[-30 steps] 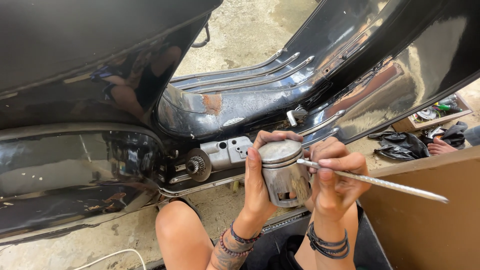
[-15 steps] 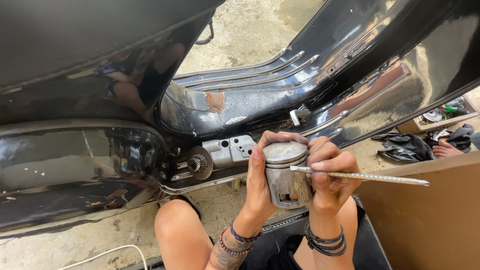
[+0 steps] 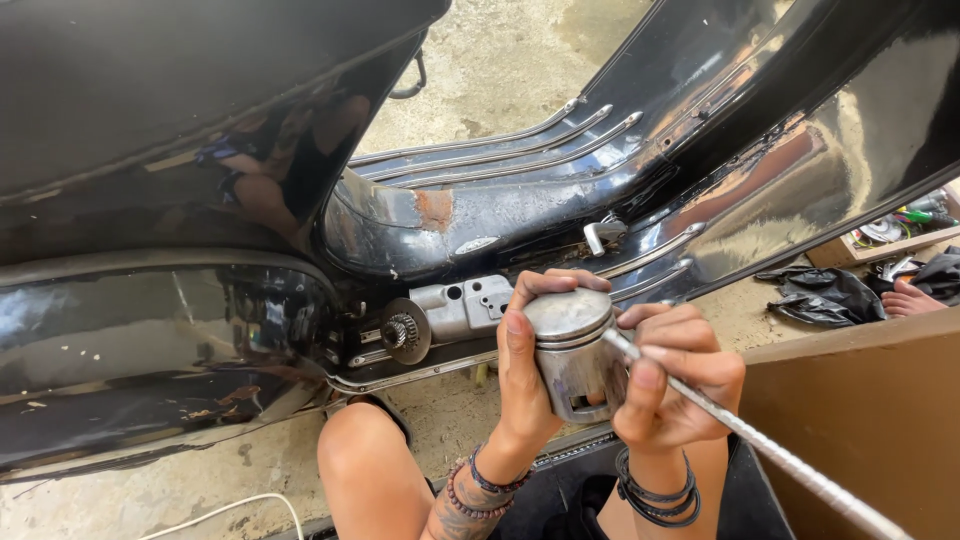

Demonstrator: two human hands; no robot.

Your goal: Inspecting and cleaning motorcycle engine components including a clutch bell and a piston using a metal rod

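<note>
Your left hand wraps its fingers closed around the dull grey metal piston, a short cylinder with a domed crown, held at lower centre of the frame. Your right hand pinches a long silver threaded rod whose tip touches the piston just under the crown; the rod runs to the lower right. Behind, the glossy black scooter body fills the upper frame.
</note>
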